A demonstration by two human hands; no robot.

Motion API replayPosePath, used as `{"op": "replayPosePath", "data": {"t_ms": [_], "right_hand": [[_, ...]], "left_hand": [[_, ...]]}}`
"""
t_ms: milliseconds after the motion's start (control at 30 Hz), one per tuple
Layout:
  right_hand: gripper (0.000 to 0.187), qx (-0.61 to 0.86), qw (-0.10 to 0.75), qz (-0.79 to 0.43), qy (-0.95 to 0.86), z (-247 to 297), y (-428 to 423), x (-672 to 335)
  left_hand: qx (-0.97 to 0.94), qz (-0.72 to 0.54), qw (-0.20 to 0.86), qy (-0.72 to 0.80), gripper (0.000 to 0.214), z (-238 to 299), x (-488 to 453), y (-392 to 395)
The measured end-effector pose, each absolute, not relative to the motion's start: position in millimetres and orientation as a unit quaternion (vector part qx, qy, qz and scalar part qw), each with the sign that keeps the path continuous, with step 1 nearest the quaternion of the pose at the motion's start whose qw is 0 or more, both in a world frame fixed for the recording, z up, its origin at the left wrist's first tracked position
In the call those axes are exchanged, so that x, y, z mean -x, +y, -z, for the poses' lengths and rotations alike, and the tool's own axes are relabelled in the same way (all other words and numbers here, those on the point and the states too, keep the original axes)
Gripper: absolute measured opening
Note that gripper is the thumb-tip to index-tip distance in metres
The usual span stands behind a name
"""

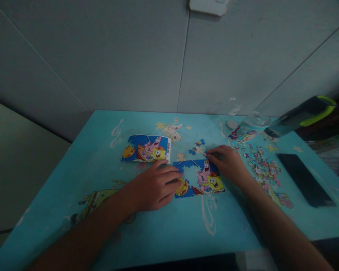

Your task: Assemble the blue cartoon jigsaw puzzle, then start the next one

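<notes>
A partly assembled jigsaw puzzle (213,182) lies flat on the table, with a gap in its upper middle where the table shows through. My left hand (159,186) rests palm down, fingers stretched out onto the puzzle's left edge. At the upper right corner, my right hand (226,160) pinches a small puzzle piece (205,153), mostly covered by the fingertips. Several loose blue and tan pieces (197,149) lie just above the puzzle. Behind my left hand is a picture card (147,147) showing the same cartoon scene.
A blue cartoon-printed table (87,169) meets a grey wall (130,56). To the right are a heap of mixed puzzle pieces (262,165), a clear plastic jar (250,128), a white lid (232,125), a dark bottle with a lime-green strip (296,114) and a black phone-like slab (305,180).
</notes>
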State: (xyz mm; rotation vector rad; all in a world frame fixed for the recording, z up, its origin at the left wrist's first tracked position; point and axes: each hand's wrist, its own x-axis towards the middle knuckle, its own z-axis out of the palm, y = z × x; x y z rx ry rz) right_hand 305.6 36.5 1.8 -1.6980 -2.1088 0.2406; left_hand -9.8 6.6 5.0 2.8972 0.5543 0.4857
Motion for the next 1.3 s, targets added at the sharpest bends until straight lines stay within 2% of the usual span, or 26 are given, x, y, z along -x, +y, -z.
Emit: {"op": "replayPosePath", "data": {"t_ms": [433,667,733,833,1067,1300], "right_hand": [[0.018,0.645,0.264,-0.127,-0.706,-15,33,-299],[0.028,0.575,0.315,-0.409,-0.635,-26,21,-292],[0.036,0.557,0.295,-0.457,-0.628,-28,15,-289],[0.033,0.549,0.258,-0.500,-0.618,-30,10,-284],[0.032,0.558,0.245,-0.519,-0.600,-31,11,-284],[0.027,0.572,0.216,-0.460,-0.644,-30,11,-285]], "left_hand": [[-0.965,-0.160,0.083,0.189,0.026,-3,12,6],[-0.965,-0.163,0.089,0.184,0.027,-3,12,7],[-0.965,-0.162,0.090,0.188,0.026,-3,12,7],[-0.965,-0.162,0.090,0.187,0.027,-4,12,7],[-0.963,-0.170,0.089,0.189,0.026,-4,11,8],[-0.963,-0.166,0.092,0.190,0.027,-3,11,7]]}}
